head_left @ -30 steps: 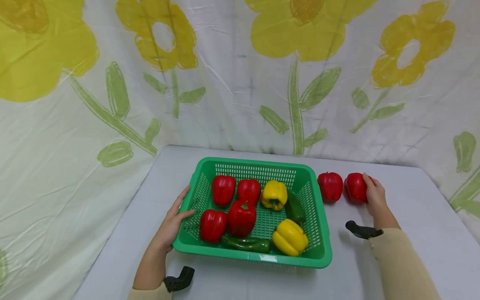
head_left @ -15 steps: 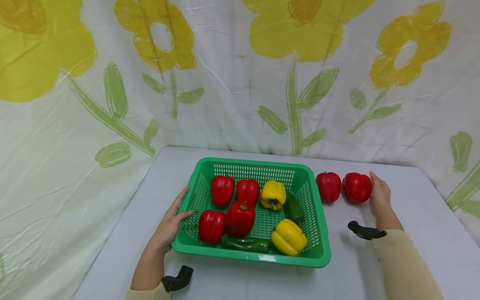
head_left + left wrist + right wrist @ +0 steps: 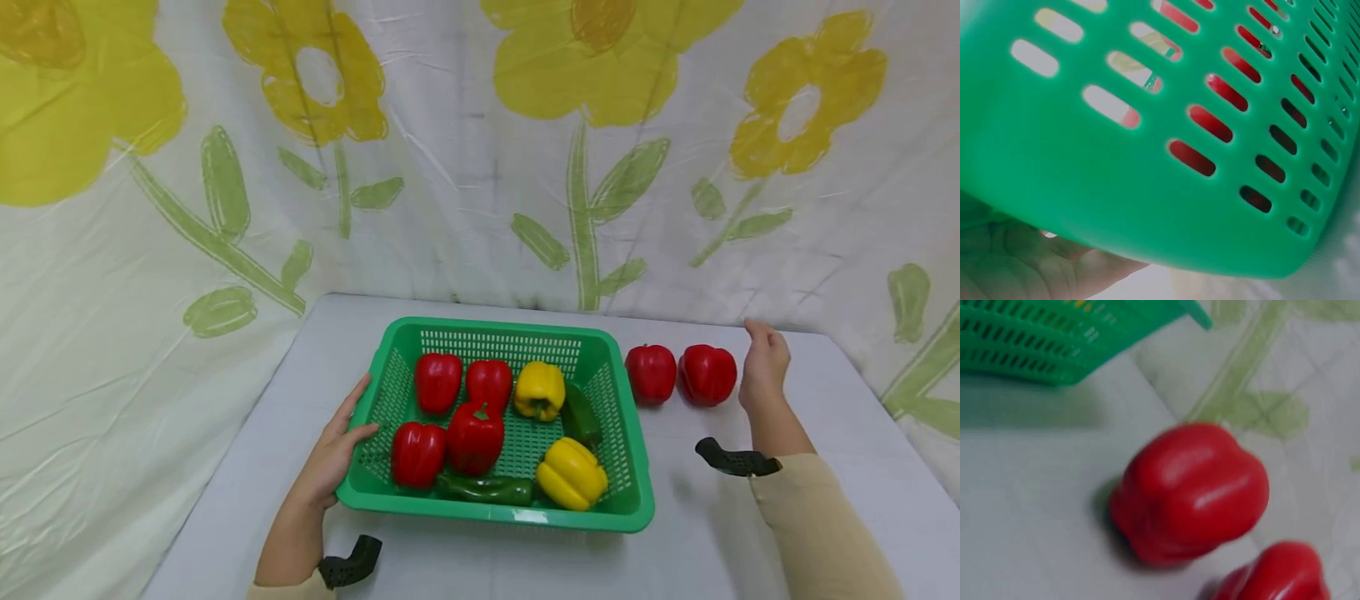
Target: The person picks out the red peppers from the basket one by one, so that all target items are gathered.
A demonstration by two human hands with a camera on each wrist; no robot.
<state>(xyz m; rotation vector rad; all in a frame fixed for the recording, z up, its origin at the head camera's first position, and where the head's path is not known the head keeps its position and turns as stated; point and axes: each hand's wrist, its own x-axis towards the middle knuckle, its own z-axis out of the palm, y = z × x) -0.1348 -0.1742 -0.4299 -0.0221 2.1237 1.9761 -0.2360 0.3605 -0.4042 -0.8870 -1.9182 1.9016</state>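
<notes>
A red bell pepper [image 3: 707, 375] sits near the far edge of the pale bench [image 3: 540, 575], toward its far right corner, with the right hand [image 3: 765, 364] released just beside it. Another red pepper [image 3: 651, 375] lies between it and a green basket [image 3: 495, 510]. The left hand [image 3: 335, 454] grasps the basket's left rim; inside are four red [image 3: 476, 439], two yellow [image 3: 572, 473] and two green peppers [image 3: 486, 489].

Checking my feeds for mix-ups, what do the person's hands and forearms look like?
The left hand and right hand wear no gloves. Beige sleeves, left and right, cover the forearms. At each cuff sits a bent black wrist piece, left and right, with a dotted surface. No cables show.
</notes>
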